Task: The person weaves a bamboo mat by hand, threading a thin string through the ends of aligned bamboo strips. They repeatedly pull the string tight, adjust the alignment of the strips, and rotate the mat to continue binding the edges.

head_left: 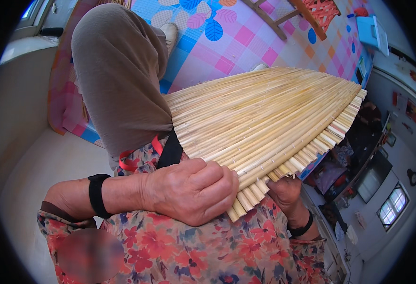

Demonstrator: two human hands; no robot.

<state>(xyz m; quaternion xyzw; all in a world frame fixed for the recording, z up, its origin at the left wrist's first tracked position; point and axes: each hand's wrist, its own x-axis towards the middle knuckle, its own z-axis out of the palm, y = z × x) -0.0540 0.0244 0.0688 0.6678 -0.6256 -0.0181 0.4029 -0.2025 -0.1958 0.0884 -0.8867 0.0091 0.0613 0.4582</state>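
Note:
A stiff mat of pale yellow reed stalks [264,113], stitched side by side with small light threads, lies slanted across my lap. Along its near right border, a row of short cut stalk ends [307,154] sticks out. My left hand [193,191] is closed on the near left corner, knuckles up, with the fingertips hidden. Under the fringed border is my right hand [286,191], its curled fingers against the mat's edge and partly covered by it. What lies beneath the mat is hidden.
My bent left knee [118,71] in brown trousers rises beside the mat's left side. Ahead, a wooden chair [288,16] stands on the patterned floor covering [245,42]. A light blue box [371,33] is at the far right. A window [392,207] shows on the right.

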